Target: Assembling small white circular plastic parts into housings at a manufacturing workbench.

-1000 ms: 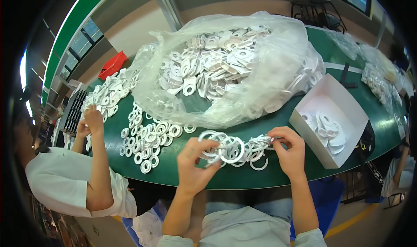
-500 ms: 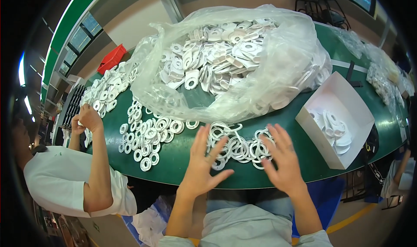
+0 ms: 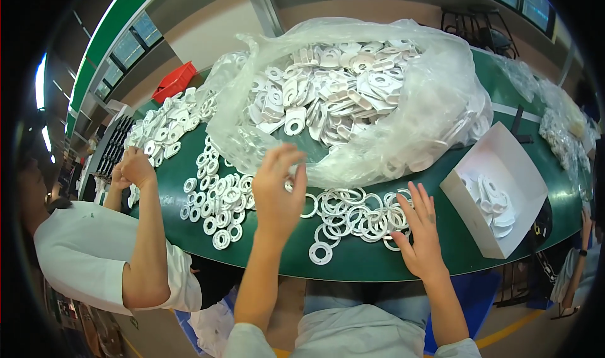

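Note:
A pile of thin white rings [image 3: 359, 213] lies on the green table in front of me, several overlapping, with one flat ring with a wider band [image 3: 321, 253] at its near edge. My right hand [image 3: 421, 235] rests at the pile's right side, fingers spread, fingertips at the outer rings. My left hand [image 3: 277, 188] is raised left of the pile, near the front of the clear plastic bag [image 3: 435, 100]; its fingers are apart and slightly bent, a little blurred, and nothing shows in them. Inside the bag are many white flat parts with round holes [image 3: 340, 90].
Thicker white rings [image 3: 220, 197] are heaped left of my left hand. A white box [image 3: 463, 197] holding white parts stands at right. At left, a co-worker [image 3: 107, 257] handles something near more white parts [image 3: 167, 128]. A red tray [image 3: 174, 82] sits at the far left.
My left hand has left the ring pile, moving left and up toward the bag. My right hand remains beside the rings. The rings lie more spread out, with one flat ring nearer me.

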The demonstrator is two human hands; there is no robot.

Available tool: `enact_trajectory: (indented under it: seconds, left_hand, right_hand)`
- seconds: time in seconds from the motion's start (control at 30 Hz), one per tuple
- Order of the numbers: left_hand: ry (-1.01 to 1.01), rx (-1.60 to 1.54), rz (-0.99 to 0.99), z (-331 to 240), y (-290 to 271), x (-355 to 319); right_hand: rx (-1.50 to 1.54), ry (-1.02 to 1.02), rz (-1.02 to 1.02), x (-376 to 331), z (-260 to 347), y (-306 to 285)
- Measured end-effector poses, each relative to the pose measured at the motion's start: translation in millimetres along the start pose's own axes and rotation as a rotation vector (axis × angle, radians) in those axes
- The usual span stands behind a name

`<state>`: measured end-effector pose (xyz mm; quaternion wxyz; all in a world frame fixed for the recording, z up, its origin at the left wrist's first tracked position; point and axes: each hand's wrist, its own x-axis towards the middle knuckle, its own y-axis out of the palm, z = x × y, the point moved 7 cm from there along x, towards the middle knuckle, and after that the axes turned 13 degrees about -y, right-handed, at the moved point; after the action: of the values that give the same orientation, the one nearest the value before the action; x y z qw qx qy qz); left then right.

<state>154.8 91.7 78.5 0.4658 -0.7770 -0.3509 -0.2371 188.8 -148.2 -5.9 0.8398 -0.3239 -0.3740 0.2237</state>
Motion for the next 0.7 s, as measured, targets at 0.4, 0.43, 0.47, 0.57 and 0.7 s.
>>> enact_trajectory:
  seconds: [0.4,0.43,0.47,0.57,0.7]
  left_hand:
    - [-0.288,-0.248,0.920,5,81,-12]
    - [-0.278,-0.221,0.838,7,79,-9]
    - [-0.284,-0.216,0.835,13,81,-13]
    - [-0.041,-0.128,0.550,4,71,-4]
    - [-0.338,-0.169,0.660,2,75,4]
  right_hand:
    - [0.125,0.027,-0.099,-1,-9,-6]
    - [0.127,0.022,-0.113,0,-8,-6]
    - [0.134,0.018,-0.109,1,-7,-5]
    - [0.134,0.016,-0.130,1,-8,-7]
    - [0.166,0.032,-0.165,0,-11,-9]
